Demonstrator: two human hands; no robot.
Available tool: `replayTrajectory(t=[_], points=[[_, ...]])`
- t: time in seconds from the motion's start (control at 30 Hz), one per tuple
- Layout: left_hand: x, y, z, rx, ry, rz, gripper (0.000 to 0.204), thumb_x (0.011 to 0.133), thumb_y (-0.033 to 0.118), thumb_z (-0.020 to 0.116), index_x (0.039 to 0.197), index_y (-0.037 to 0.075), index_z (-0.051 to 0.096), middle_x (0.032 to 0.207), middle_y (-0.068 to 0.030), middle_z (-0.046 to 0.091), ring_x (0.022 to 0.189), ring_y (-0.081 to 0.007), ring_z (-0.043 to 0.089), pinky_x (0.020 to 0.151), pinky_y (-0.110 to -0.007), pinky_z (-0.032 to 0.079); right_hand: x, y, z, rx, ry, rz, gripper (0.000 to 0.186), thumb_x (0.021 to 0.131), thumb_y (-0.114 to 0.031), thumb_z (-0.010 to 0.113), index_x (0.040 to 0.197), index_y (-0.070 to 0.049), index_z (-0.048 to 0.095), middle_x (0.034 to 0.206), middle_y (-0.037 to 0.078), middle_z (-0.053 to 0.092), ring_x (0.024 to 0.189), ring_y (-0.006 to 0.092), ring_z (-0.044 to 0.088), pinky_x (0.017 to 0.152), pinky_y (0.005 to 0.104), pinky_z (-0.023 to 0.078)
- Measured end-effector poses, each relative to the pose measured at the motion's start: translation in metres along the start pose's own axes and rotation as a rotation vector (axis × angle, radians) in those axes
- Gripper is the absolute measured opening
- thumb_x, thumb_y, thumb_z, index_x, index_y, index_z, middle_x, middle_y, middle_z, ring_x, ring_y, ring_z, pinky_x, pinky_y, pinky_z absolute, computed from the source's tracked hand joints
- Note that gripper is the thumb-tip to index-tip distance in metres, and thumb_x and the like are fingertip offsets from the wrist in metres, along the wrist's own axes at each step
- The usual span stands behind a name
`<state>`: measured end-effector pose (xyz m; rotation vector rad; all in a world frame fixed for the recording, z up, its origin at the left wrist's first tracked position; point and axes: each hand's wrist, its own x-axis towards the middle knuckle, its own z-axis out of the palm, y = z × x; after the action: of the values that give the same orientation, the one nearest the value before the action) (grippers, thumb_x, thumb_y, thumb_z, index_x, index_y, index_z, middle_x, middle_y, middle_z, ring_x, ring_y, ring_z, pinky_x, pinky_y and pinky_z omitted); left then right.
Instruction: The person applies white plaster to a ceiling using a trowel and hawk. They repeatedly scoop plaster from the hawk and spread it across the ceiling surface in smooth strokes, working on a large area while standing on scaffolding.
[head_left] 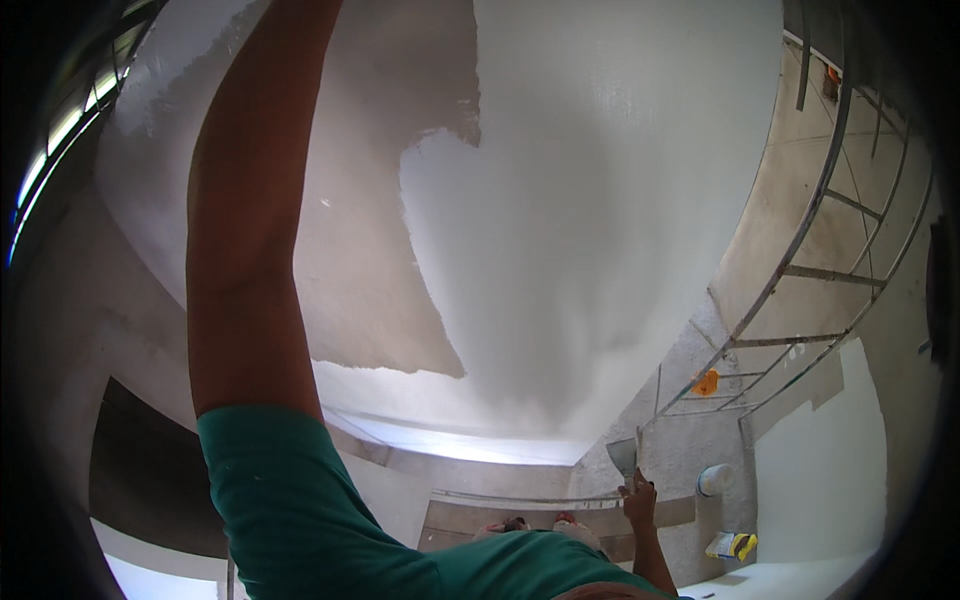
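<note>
My left arm (245,260) reaches up past the top edge over a large plastered surface (590,200). Its white coat borders an irregular, uncoated beige-grey patch (380,250). My left hand is out of view, so what it holds or touches is hidden. My right hand (640,500) is low at the right, its fingers closed on the handle of a putty knife (623,457) with a wide blade pointing up.
A metal scaffold or ladder frame (785,271) runs along the right. An orange item (706,382), a white bucket (713,479) and a yellow bag (732,546) are at lower right. My feet (515,526) show below. A bright window (62,128) is at the upper left.
</note>
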<state>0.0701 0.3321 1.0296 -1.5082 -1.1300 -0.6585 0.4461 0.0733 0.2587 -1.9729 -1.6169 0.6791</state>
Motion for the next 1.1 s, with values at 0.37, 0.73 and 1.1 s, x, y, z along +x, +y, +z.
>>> replayTrajectory(t=[0.37,0.73,1.1], points=[[-0.178,0.061,0.097,0.034,0.02,0.069,0.068,0.077,0.004,0.061,0.137,0.03,0.044,0.133,0.0002,0.051,0.126,-0.0278,0.044,0.103,-0.06,0.029,-0.006,-0.004,-0.036,0.117,-0.019,0.148,0.062,0.073,-0.001,0.074,0.128,0.01,0.048,0.12,0.028,0.058,0.113,0.0308,0.059,0.091,0.0338,0.048],[-0.278,0.07,0.068,-0.092,-0.134,0.034,0.064,0.078,0.006,0.064,0.135,0.029,0.047,0.137,0.0021,0.048,0.124,-0.0315,0.045,0.105,-0.063,0.023,-0.011,0.02,-0.028,0.142,0.194,0.052,0.027,0.069,-0.009,0.071,0.093,0.003,0.067,0.08,0.02,0.068,0.077,0.0292,0.068,0.07,0.0377,0.051],[-0.003,0.011,-0.001,-0.037,0.011,-0.099,0.056,0.081,-0.001,0.049,0.132,0.023,0.051,0.135,-0.0031,0.052,0.122,-0.0252,0.049,0.104,-0.057,0.03,-0.012,0.02,0.0,0.198,0.195,0.045,0.021,0.064,-0.014,0.071,0.074,0.002,0.062,0.069,0.022,0.062,0.069,0.0407,0.062,0.064,0.0451,0.048]])
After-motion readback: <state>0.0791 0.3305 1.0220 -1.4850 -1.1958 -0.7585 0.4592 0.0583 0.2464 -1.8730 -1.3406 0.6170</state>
